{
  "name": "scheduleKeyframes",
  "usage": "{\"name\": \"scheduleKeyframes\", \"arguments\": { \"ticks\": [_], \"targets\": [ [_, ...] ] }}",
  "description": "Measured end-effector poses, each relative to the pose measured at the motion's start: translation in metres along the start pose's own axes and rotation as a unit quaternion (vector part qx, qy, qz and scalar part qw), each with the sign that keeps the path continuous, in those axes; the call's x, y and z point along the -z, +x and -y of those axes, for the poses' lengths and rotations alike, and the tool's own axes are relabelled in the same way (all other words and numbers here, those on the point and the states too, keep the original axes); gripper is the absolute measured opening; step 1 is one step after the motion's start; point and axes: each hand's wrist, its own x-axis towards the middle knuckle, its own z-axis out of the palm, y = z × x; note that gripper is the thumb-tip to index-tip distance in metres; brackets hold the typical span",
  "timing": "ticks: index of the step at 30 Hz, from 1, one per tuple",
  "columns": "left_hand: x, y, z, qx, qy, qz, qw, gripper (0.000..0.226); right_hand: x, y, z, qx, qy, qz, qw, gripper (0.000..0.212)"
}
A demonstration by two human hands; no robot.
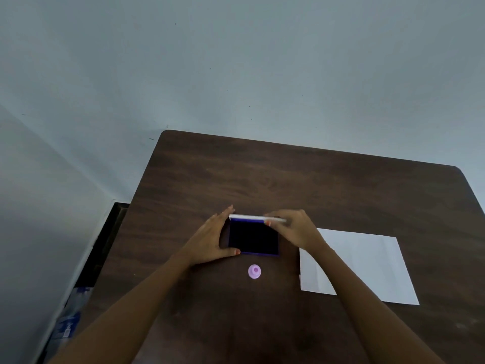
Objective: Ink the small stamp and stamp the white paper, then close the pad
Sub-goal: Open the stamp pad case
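Ink pad [253, 239]: lies flat on the surface [315, 185], dark tray exposed.
Left hand [210, 239]: thumb and fingers clasp the pad's left side, likely steadying it.
Right hand [291, 228]: pinches the white lid [249, 218], raised at the far edge.
Stamp [254, 271]: just in front of the pad, within reach.

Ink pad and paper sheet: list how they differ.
The ink pad is near-black with a purple rim; the paper sheet is white. The ink pad is the smaller, the paper sheet the larger. The left hand and right hand hold the ink pad; no hand holds the paper sheet. Both are rectangular and lie on the table.
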Motion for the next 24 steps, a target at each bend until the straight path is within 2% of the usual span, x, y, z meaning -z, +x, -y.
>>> {"name": "scheduleKeyframes", "arguments": {
  "ticks": [3,7,14,21,24],
  "targets": [
    [-0.001,0.0,-0.001,0.05,-0.012,0.019,0.998,0.11,-0.001,0.02,0.006,-0.012,0.049,-0.086,0.995,0.021],
    [-0.005,0.0,0.002,0.077,0.0,0.034,0.996,0.115,-0.011,0.052,0.005,-0.03,0.025,-0.157,0.987,0.017],
    [-0.008,0.001,0.007,0.022,0.032,0.022,0.999,0.11,-0.027,0.078,-0.01,-0.066,-0.068,-0.156,0.983,0.012],
    [-0.007,0.0,0.004,0.04,0.026,0.016,0.999,0.112,-0.027,0.061,-0.002,-0.055,-0.118,-0.189,0.973,0.021],
    [-0.003,-0.001,0.0,0.043,0.004,0.021,0.999,0.108,-0.025,0.04,0.002,-0.039,-0.112,-0.197,0.973,0.018]
  ]
}}
